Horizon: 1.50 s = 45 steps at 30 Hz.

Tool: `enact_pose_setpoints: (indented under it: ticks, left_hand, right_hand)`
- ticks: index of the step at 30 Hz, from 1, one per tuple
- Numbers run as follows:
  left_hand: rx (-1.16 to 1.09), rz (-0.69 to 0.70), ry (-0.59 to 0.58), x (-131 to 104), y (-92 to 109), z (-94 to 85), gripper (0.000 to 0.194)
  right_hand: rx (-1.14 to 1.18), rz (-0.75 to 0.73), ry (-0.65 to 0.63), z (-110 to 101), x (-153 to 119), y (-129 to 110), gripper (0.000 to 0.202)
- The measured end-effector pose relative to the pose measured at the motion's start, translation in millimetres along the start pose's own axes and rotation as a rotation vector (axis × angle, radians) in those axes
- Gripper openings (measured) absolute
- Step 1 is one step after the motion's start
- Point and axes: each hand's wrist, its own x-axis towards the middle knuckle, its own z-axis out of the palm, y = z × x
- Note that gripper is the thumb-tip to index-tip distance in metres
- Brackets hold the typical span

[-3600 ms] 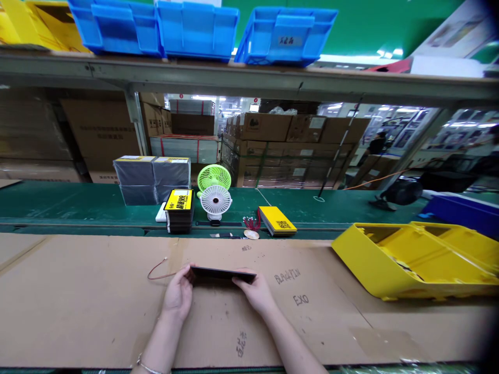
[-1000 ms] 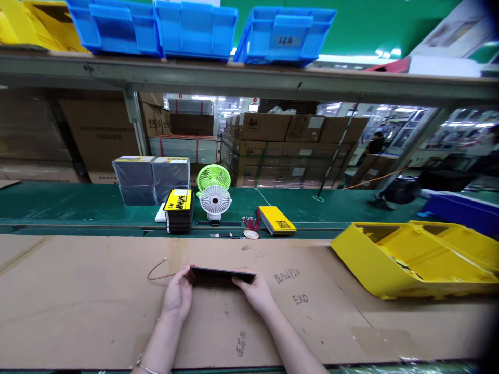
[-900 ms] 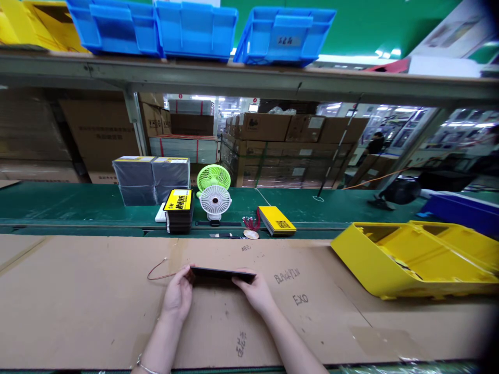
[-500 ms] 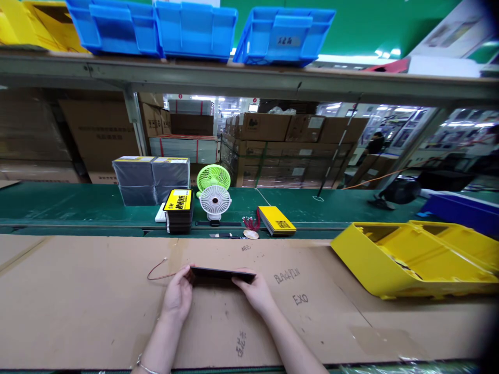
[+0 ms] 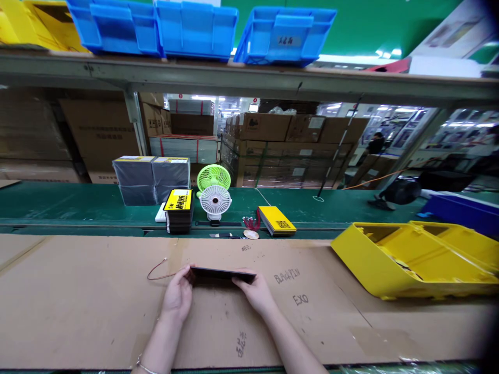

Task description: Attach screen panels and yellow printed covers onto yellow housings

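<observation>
A thin flat black panel [image 5: 222,274] is held tilted above the cardboard sheet [image 5: 97,301], its near edge towards me. My left hand [image 5: 180,292] grips its left end, and my right hand [image 5: 253,289] is closed on its right end with the thumb on the near side. From the left end a thin red-brown wire [image 5: 159,278] with a small pale plug curls out past my left hand. The panel's far face is hidden from me.
Yellow bins [image 5: 374,259] stand at the right. Behind the cardboard are a stack of yellow-topped black panels [image 5: 179,208], a white fan [image 5: 215,201], a green fan [image 5: 206,174] and yellow cards [image 5: 277,221] with red wires. Blue bins [image 5: 286,39] line the shelf above.
</observation>
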Motion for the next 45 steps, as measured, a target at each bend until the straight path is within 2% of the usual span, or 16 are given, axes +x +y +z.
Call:
enact_pose_setpoints:
  ticks: [45]
  left_hand:
    - [-0.026,-0.001,0.013,-1.0,0.9,1.1,0.012]
  right_hand:
    - [-0.01,0.009,0.006,0.7,-0.8,-3.3,0.024]
